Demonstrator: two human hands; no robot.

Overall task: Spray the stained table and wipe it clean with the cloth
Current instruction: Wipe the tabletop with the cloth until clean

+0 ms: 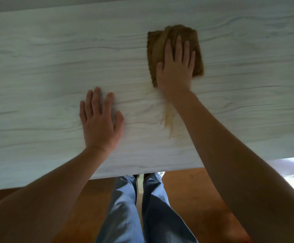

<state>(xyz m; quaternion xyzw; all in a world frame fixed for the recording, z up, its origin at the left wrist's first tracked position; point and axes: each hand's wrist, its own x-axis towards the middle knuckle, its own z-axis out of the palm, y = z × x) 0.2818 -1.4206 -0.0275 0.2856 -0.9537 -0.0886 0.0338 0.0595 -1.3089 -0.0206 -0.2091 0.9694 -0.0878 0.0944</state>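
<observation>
A folded brown cloth (156, 50) lies on the pale wood-grain table (46, 67), right of centre. My right hand (176, 67) presses flat on the cloth with straight, spread fingers. A yellowish-brown smear (169, 118) with small dark specks streaks the table just below that hand, beside my right forearm. My left hand (99, 120) rests flat on the bare tabletop to the left of the stain, fingers straight. No spray bottle is in view.
The table's near edge (125, 174) runs just above my legs in blue trousers (142, 207). Below it lies an orange-brown floor (186, 190). The table's right end is near the frame's right side.
</observation>
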